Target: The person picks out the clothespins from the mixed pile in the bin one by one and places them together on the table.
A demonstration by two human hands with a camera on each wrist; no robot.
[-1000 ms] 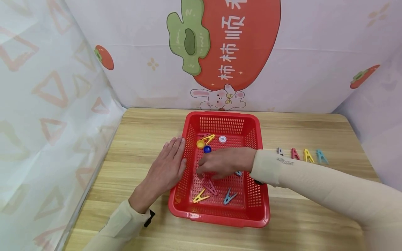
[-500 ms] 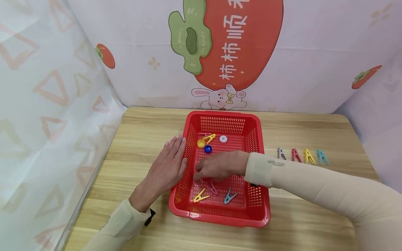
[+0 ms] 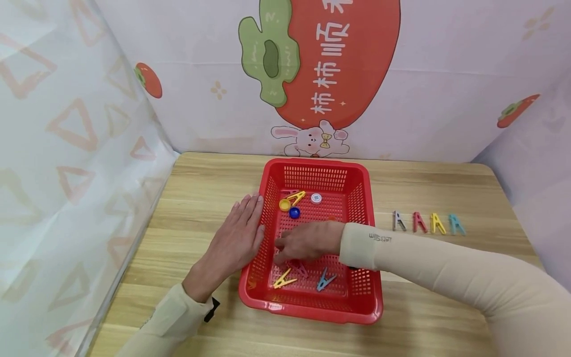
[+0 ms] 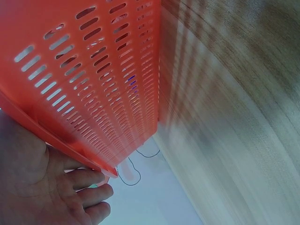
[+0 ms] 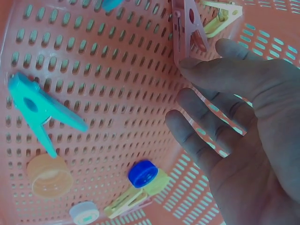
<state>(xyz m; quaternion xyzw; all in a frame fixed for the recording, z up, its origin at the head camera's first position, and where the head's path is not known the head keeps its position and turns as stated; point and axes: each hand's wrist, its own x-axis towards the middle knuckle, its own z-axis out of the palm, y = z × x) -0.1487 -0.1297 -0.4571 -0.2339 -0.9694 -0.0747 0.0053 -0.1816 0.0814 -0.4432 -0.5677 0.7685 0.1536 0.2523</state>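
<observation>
Inside a red perforated basket [image 3: 312, 317], my right hand [image 3: 310, 243] reaches over the clothespins, fingers loosely bent. The right wrist view puts its thumb tip at the end of a pink clothespin [image 5: 183, 35]; whether they touch I cannot tell. Close by lie a yellow clothespin [image 3: 283, 281] and a blue clothespin [image 3: 325, 280]. Another blue clothespin [image 5: 35, 101] is hidden under my right arm in the head view. My left hand [image 3: 236, 235] rests flat against the basket's left rim, fingers straight together.
Deeper in the basket are a yellow cap [image 3: 284, 205], a blue cap [image 3: 294, 212], a white cap [image 3: 315, 198], an orange cap [image 5: 49, 177] and another yellow clothespin [image 3: 298, 197]. Right of it, a row of clothespins, including a grey clothespin [image 3: 399, 220], lies on the wooden table [image 3: 214, 173].
My right hand has moved left and nearer to me, toward the pink clothespin. Its forearm now covers a blue clothespin and uncovers part of an orange cap. The left hand stays put.
</observation>
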